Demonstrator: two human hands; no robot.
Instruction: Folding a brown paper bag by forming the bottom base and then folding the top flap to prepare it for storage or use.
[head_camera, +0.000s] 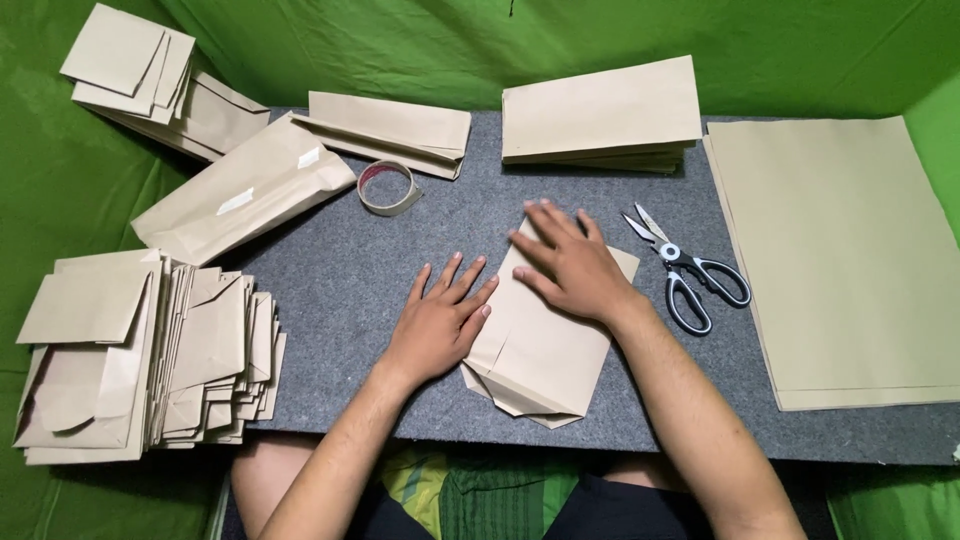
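The grey mat (400, 270) covered most of the work area, on top of the green cloth (60, 200). On its right side lay a big stack of brown paper sheets (840, 260), and at the far edge was a pile of flat bags (600, 115), with a smaller pile (390, 130) to its left. On the left, off the mat, a heap of finished folded bags (140, 350) leaned in a row.

In the middle of the mat was 1 folded paper bag (540, 350), its pointed bottom fold turned toward the person. The right hand (575, 265) lay flat on the upper part of it, fingers spread and straight, gripping nothing. The left hand (440, 320) was also flat and spread, its fingertips touching the bag's left edge, the palm mostly on the mat.

I think the fold could go crooked if the paper slid under uneven pressure. The scissors (685, 270) lay just beside the right wrist, blades slightly apart, so a careless sweep might catch them. The tape roll (388, 187) sat well apart.
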